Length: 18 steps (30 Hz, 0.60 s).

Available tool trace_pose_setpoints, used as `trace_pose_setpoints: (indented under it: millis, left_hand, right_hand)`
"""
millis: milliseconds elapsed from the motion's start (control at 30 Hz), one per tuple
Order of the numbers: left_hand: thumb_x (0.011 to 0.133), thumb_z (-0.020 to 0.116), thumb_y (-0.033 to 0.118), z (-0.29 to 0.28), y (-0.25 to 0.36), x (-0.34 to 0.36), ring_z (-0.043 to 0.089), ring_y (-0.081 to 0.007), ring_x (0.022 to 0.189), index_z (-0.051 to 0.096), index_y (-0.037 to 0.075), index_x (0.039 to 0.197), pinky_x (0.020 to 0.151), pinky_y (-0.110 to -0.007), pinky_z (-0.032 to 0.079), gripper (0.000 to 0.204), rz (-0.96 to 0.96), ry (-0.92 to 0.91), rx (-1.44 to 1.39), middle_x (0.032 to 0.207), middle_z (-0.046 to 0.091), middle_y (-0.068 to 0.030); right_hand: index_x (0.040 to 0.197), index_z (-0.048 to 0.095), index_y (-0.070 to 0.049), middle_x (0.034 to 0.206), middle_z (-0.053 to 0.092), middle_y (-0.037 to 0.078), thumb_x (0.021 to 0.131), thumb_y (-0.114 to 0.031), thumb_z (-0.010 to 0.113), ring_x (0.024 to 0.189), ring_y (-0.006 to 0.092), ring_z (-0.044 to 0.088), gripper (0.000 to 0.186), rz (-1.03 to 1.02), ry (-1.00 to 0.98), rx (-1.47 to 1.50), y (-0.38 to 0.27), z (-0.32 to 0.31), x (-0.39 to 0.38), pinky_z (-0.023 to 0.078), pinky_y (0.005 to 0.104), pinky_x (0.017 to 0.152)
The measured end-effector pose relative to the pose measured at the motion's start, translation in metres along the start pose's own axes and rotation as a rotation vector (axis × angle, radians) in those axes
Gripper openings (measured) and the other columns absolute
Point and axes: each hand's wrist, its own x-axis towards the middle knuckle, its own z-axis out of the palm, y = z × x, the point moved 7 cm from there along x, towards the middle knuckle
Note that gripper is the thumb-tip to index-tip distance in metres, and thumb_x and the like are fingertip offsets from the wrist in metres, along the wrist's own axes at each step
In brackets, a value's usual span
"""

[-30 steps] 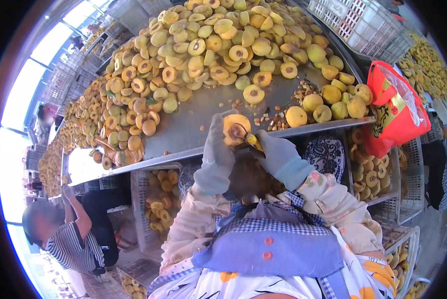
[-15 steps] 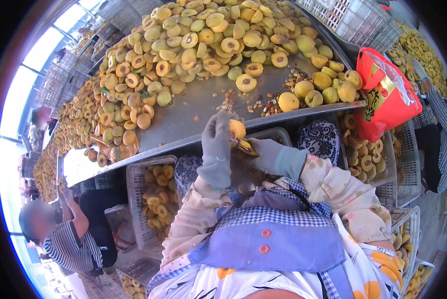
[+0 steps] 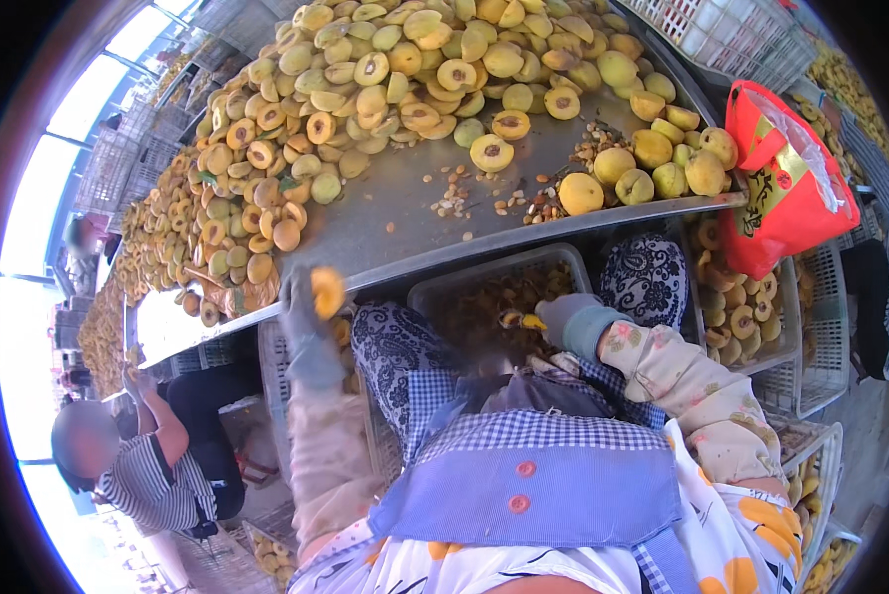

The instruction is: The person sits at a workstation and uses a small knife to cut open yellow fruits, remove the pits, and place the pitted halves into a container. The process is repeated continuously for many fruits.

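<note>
My left hand, in a grey glove and smeared by motion, is out to the left beside the table edge. It holds a yellow-orange peach half by its fingers. My right hand, gloved too, grips a small yellow-handled pitting knife whose working end points left; the detail of that end is too small to tell. Below it, between my knees, stands a grey plastic tub with brown scraps and pits inside. Halved peaches lie heaped across the metal table ahead of me.
Whole peaches and loose pits lie near the table's front edge. A red bag hangs at the right corner. Crates of peach halves stand right and left of my legs. A person in a striped shirt sits at left.
My left hand has swung away to the left with the peach half, parting from my right hand. My right hand has moved slightly right with the knife, and the tub now shows.
</note>
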Motion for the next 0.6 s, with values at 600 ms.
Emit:
trace_pose_setpoints:
  millis: [600]
  left_hand:
    - [0.072,0.067,0.018,0.295,-0.081,0.079,0.061,-0.0325,0.082,0.053,0.003,0.104,0.074,-0.036,0.049,0.038,0.248,-0.376,1.060,0.094,0.060,-0.0193]
  right_hand:
    - [0.109,0.053,-0.005,0.096,0.060,0.021,0.079,-0.037,0.054,0.090,0.0371,0.057,0.043,-0.123,0.098,0.512,0.019,-0.003,0.026,0.045,0.0414,0.080]
